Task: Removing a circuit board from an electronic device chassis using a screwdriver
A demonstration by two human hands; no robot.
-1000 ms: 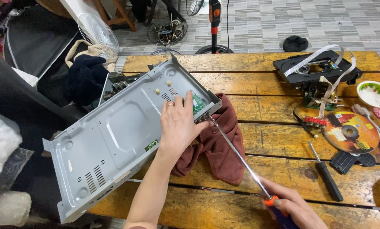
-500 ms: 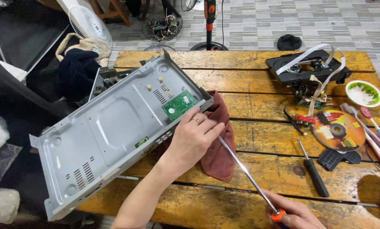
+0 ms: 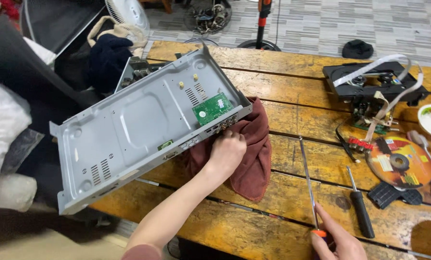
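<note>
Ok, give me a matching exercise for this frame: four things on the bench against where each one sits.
Things:
1. left hand
2. right hand
3. dark red cloth
4. disc

Places:
A. on the long screwdriver's handle
B. under the grey metal chassis's edge
C. at the chassis's connector edge
D. far right on the wooden bench

Pairs: 1-C, 2-A, 3-B, 4-D

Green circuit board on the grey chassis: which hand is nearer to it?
Left. The left hand rests at the chassis edge just below the green circuit board; the right hand is far off, holding a long screwdriver near the table's front edge.
</note>
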